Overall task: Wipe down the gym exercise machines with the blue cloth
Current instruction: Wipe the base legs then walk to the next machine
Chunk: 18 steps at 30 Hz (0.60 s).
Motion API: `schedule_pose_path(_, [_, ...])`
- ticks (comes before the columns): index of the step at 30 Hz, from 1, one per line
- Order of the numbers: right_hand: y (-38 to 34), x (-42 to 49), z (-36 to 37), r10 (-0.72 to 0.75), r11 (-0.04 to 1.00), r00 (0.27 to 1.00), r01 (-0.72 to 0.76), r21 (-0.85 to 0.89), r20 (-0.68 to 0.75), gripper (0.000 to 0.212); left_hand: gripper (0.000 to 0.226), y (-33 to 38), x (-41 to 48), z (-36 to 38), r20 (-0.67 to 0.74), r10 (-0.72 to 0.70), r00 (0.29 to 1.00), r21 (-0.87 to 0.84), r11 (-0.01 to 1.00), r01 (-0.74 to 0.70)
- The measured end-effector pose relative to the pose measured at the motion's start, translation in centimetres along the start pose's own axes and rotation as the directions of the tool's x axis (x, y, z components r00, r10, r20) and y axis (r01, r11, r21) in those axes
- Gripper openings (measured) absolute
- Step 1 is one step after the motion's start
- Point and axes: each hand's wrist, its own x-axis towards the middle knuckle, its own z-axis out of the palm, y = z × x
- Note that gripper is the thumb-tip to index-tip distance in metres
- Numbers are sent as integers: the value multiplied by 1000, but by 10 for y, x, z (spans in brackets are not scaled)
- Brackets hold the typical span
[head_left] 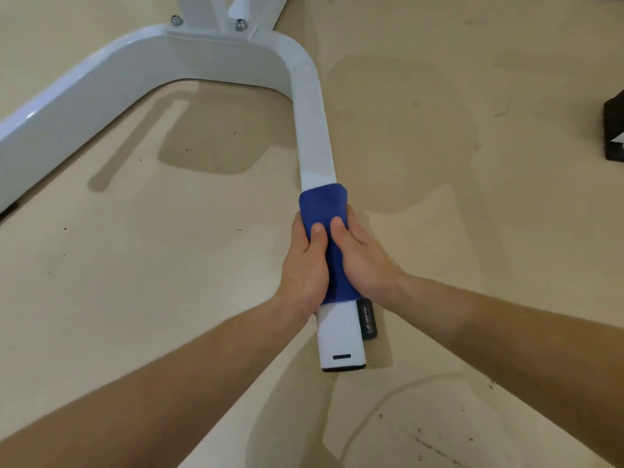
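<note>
- Blue cloth (326,204) lies draped over a white metal bar (315,143) just below the middle of the frame, folded down over both sides of the bar.
- Both forearms come in from the bottom corners and meet at the cloth.
- Nearest to the camera, the bar's cut end (342,368) pokes out below the hands, with a small dark slot (341,357) on top near its tip.
- A black labelled strip (368,320) lies against the right side of the bar, just under the right wrist; its print is too small to read.
- Left hand (304,268) grips the cloth and bar from the left, fingers curled under, thumb (319,231) flat on top of the cloth.
- Right hand (364,261) grips from the right in the same way, its thumb (339,224) lying beside the left one, the two nearly touching.
- Above the hands a short piece of cloth sticks out, then the bare bar runs up the frame.
- The bar bends left near the top and joins a wide white base whose other leg (67,106) runs down to the left edge.
- Two bolts (176,20) (240,24) hold a plate on the bend, under a white upright (199,8) cut off by the top edge.
- The beige floor (169,298) shows dark specks and soft shadows.
- A black block (614,130) sits at the right edge, well apart from the bar.
</note>
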Motion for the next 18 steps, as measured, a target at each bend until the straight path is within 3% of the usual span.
schedule_pose_path(10, [-34,137,-16,5,994,997,-13,-110,-77,55,34,44,122,-4,8,-30,1000,-22,999,30])
schedule_pose_path(13, [-46,174,-21,6,987,997,-19,-163,-80,69,35,56,156,-5,-4,-39,999,4,999,39])
schedule_pose_path(18, [-72,228,-30,-10,966,994,-18,-259,-106,60,38,83,206,-5,10,12,1000,54,998,-13])
